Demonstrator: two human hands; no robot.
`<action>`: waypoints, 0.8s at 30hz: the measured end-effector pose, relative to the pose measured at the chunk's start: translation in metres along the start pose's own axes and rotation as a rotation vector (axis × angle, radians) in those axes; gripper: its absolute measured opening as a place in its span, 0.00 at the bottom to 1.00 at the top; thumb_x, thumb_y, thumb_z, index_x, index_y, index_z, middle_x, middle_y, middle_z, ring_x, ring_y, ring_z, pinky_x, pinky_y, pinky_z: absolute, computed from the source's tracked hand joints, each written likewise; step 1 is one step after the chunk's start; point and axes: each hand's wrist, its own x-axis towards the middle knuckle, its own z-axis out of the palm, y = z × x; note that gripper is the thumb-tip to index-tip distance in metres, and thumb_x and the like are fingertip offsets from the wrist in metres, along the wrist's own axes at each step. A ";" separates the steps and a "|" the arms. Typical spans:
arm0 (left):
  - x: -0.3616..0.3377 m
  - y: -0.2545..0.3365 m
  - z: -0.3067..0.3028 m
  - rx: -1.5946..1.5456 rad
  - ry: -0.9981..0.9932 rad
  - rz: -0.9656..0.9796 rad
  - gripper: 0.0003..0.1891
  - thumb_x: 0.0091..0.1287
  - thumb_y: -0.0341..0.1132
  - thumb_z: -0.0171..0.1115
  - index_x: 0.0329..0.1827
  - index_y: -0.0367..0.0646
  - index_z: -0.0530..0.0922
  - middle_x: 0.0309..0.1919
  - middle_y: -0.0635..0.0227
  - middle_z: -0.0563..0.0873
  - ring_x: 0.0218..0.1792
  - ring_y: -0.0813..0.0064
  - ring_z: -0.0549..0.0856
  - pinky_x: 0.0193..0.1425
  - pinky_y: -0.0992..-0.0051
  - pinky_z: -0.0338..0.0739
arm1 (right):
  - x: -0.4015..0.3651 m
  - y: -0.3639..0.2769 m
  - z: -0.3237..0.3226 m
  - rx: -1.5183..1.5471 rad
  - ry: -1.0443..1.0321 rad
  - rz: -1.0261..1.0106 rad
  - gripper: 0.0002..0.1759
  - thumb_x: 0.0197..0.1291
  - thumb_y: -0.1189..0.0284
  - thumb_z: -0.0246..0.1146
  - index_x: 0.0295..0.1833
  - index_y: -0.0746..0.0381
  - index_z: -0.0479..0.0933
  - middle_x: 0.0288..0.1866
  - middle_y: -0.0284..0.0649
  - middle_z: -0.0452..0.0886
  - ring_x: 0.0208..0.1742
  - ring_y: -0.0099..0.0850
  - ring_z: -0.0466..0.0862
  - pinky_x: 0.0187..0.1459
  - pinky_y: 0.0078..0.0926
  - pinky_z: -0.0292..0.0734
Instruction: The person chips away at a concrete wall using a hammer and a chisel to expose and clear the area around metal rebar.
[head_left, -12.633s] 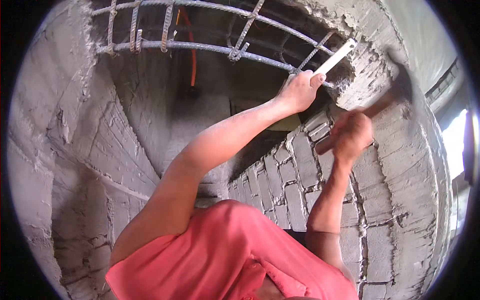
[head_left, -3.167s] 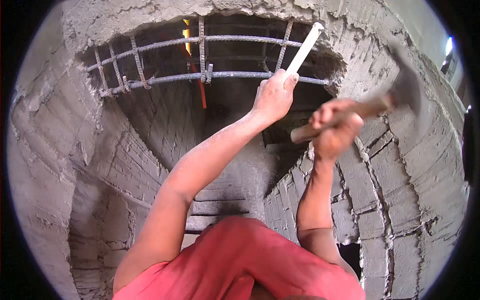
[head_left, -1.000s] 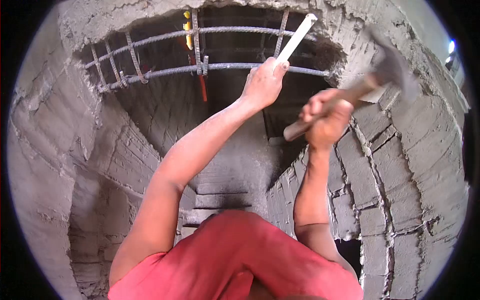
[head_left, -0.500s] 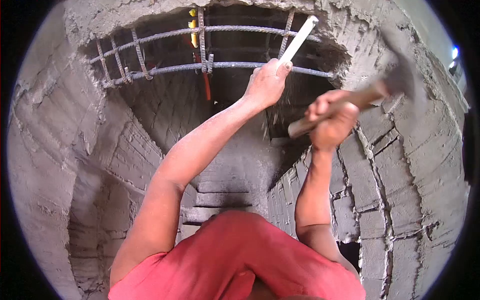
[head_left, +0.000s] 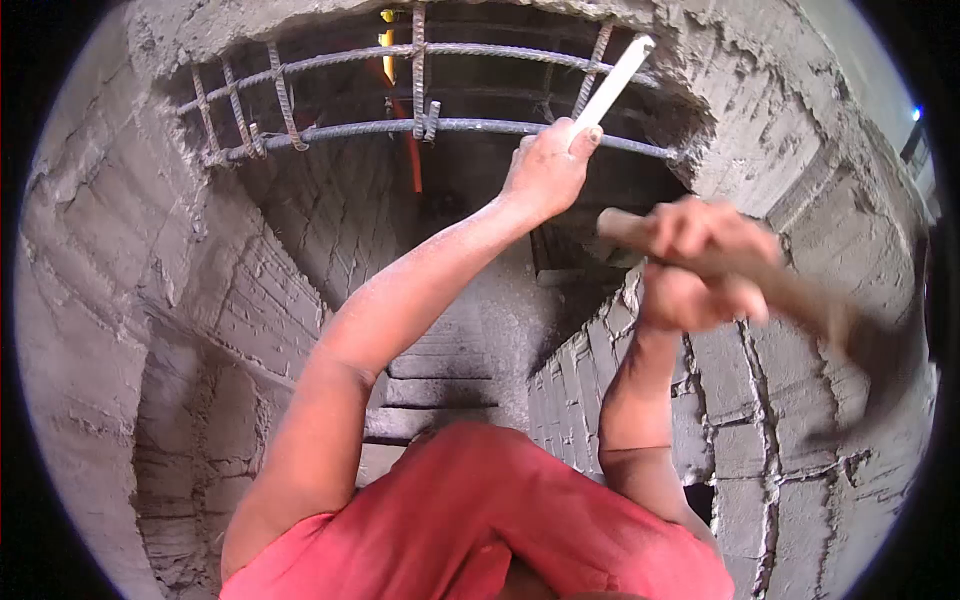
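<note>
My left hand (head_left: pixel 550 170) is closed round a pale, straight bar (head_left: pixel 612 84), whose upper end is near the broken concrete edge at the upper right. The bar crosses in front of the steel rebars (head_left: pixel 480 125). My right hand (head_left: pixel 705 262) grips the wooden handle of a hammer (head_left: pixel 790 290). The hammer's dark head is smeared by motion at the right, low and away from the bar.
Rough grey concrete (head_left: pixel 770 110) rims an opening crossed by rebars. A block wall (head_left: pixel 740 400) with mortar joints stands at the right, another rough wall (head_left: pixel 240 290) at the left. An orange and yellow strip (head_left: pixel 387 60) hangs behind the rebars. Steps (head_left: pixel 440 392) lie below.
The hammer has swung down and to the right, away from the bar, with my right hand turned and slightly further right. The bar and my left hand have shifted slightly right in view.
</note>
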 end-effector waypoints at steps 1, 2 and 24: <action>0.001 -0.004 0.002 0.009 -0.003 -0.001 0.27 0.78 0.57 0.45 0.43 0.38 0.77 0.34 0.44 0.83 0.43 0.37 0.83 0.46 0.48 0.76 | 0.001 -0.007 0.012 -0.581 -0.128 -0.174 0.31 0.57 0.34 0.62 0.51 0.48 0.71 0.31 0.36 0.73 0.23 0.31 0.73 0.30 0.34 0.76; 0.002 -0.005 0.003 -0.005 0.003 0.007 0.28 0.78 0.58 0.45 0.43 0.38 0.78 0.34 0.44 0.83 0.43 0.37 0.83 0.46 0.48 0.76 | 0.002 0.002 0.011 -0.562 -0.108 -0.276 0.29 0.60 0.35 0.61 0.45 0.50 0.71 0.31 0.36 0.74 0.24 0.30 0.74 0.29 0.31 0.75; 0.005 -0.020 -0.004 -0.123 -0.072 0.002 0.30 0.75 0.58 0.51 0.36 0.35 0.80 0.31 0.41 0.82 0.40 0.38 0.83 0.42 0.50 0.75 | -0.013 0.011 -0.015 -1.207 0.176 0.173 0.30 0.70 0.42 0.56 0.37 0.61 0.71 0.25 0.35 0.74 0.19 0.24 0.73 0.20 0.21 0.68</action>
